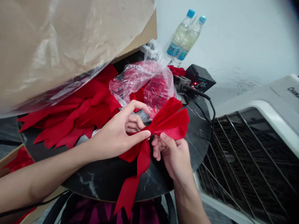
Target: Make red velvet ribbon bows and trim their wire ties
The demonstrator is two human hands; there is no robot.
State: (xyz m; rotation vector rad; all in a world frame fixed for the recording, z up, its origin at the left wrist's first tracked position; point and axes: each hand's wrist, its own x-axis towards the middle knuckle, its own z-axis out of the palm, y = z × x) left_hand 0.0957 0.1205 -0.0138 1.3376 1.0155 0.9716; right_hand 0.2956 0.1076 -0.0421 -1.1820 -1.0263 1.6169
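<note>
A red ribbon bow [173,116] is held over the front of the table, its loops fanned to the right and one notched tail [132,186] hanging past the table edge. My left hand [121,133] pinches the bow's knot with the thumb in front; its index finger arches above. My right hand [174,152] grips the lower loop near the knot between thumb and fingers. Behind my left hand lies a pile of red ribbon bows [77,115] with notched tails. A clear plastic bag [142,81] with red material inside sits just beyond both hands.
Beneath is a round black marbled table [93,180]. A large plastic-covered brown box [70,40] looms at the back left. Two bottles [184,37] stand by the wall, near a black control box [199,77] with a cable. A white-framed grille [245,155] borders the right; a carton [17,161] the left.
</note>
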